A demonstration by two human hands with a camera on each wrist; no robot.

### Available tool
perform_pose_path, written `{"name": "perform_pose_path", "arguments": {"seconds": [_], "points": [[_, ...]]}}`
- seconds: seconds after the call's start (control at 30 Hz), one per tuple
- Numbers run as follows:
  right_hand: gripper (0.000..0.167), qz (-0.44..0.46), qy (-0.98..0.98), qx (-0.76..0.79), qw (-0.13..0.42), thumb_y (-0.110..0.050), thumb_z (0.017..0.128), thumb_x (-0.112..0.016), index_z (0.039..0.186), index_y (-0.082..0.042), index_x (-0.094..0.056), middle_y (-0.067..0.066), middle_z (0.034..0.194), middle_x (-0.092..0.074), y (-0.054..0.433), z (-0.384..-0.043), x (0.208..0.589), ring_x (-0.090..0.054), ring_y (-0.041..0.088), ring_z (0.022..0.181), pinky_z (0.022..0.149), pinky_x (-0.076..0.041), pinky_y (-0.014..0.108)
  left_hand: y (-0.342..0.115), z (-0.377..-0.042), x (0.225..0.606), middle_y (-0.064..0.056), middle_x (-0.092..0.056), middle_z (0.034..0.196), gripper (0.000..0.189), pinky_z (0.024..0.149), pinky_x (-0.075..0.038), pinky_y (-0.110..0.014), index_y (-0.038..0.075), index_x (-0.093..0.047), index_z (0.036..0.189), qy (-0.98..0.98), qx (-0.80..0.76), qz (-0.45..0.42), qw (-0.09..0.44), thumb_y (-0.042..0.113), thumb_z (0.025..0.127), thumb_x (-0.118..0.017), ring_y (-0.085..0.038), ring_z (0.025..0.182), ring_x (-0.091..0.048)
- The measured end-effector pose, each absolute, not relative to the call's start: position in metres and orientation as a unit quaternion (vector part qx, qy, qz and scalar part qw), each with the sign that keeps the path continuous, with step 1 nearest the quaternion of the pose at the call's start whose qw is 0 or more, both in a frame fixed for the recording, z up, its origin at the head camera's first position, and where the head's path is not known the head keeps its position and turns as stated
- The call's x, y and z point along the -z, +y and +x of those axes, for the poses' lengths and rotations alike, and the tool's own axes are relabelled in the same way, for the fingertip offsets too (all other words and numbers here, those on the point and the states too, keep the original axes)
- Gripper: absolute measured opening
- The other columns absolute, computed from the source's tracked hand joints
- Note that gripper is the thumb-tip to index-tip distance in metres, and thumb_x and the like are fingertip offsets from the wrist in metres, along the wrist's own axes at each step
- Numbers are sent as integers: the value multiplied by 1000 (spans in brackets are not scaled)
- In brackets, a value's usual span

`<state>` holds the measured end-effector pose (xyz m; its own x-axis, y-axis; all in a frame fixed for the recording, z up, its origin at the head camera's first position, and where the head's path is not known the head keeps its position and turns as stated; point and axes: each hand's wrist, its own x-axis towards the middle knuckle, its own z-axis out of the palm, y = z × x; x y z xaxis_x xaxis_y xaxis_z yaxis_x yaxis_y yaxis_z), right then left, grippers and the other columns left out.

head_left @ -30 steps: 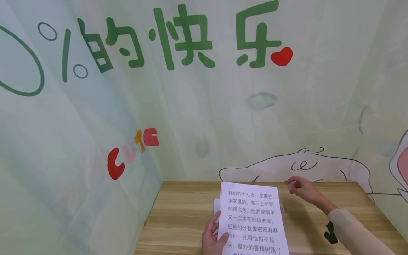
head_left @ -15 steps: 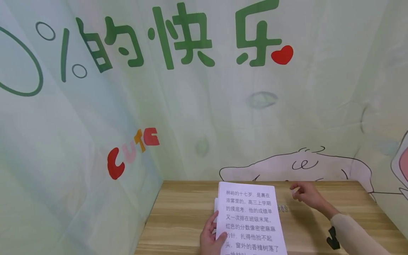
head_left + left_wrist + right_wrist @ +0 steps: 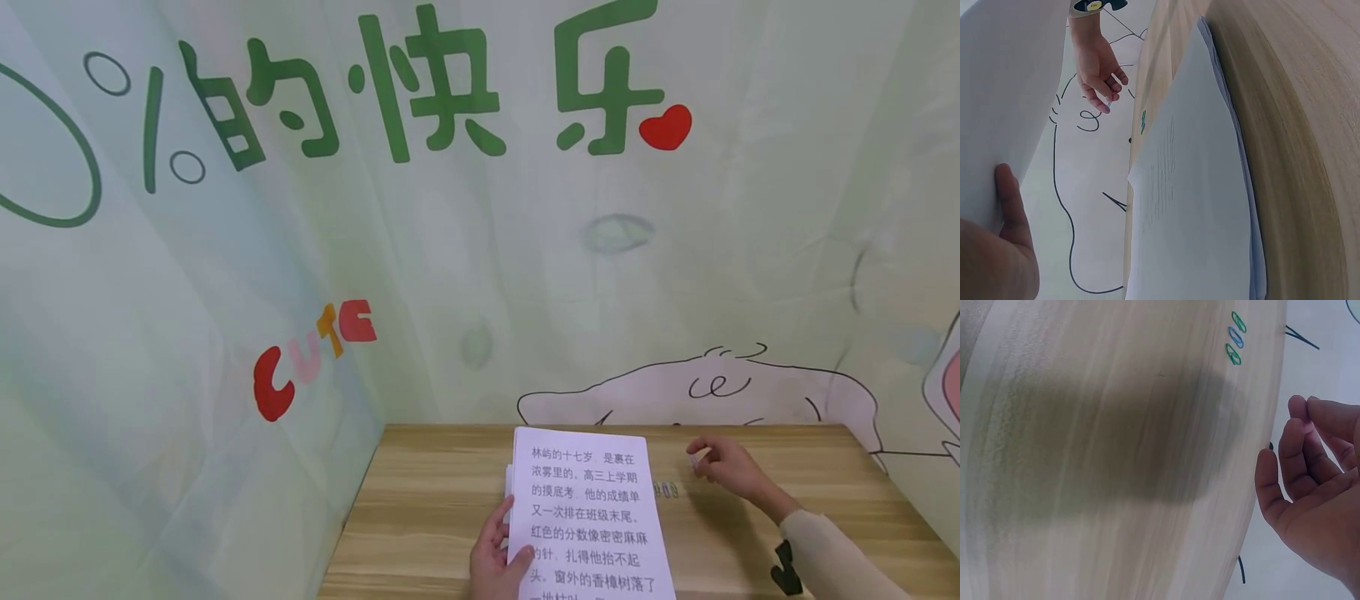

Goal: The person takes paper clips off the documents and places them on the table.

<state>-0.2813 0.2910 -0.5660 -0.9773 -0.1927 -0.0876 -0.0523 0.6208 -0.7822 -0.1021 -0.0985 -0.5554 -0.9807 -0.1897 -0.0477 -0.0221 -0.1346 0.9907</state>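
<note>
My left hand [image 3: 498, 550] grips the left edge of printed paper sheets [image 3: 585, 508], thumb on the front face. In the left wrist view these held sheets [image 3: 1010, 81] stand raised over a second stack of paper [image 3: 1197, 175] lying on the table. To the right of the sheets, my right hand [image 3: 727, 468] is raised over the back of the table. Its thumb and fingertips pinch a small pale object [image 3: 694, 459], mostly hidden by the fingers; I cannot tell its kind. Three paper clips [image 3: 1235, 337], green and blue, lie in a row on the table between the sheets and that hand.
The wooden table [image 3: 420, 500] ends at a printed fabric backdrop [image 3: 480, 250] along its back and left. A black strap-like piece [image 3: 786, 568] hangs at the right sleeve [image 3: 832, 550].
The held sheets have shifted slightly left, uncovering more of the paper clips. My right hand has drifted a little right and toward me, still pinching the small pale object.
</note>
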Motion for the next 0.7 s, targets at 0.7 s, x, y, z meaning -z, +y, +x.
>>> {"name": "perform_pose_path", "arguments": {"seconds": [0.7], "points": [[24,-51,891,439,102,2,94,-66,117,8,-65,9,93,-68,288,-273,585,-62,22,81,66,-54,33,-98,-102,556,-13,-65,105,75,74,-66,-32,1,-50,153,-656,748,85,57,-17,82,-64,-22,84,-74]]}}
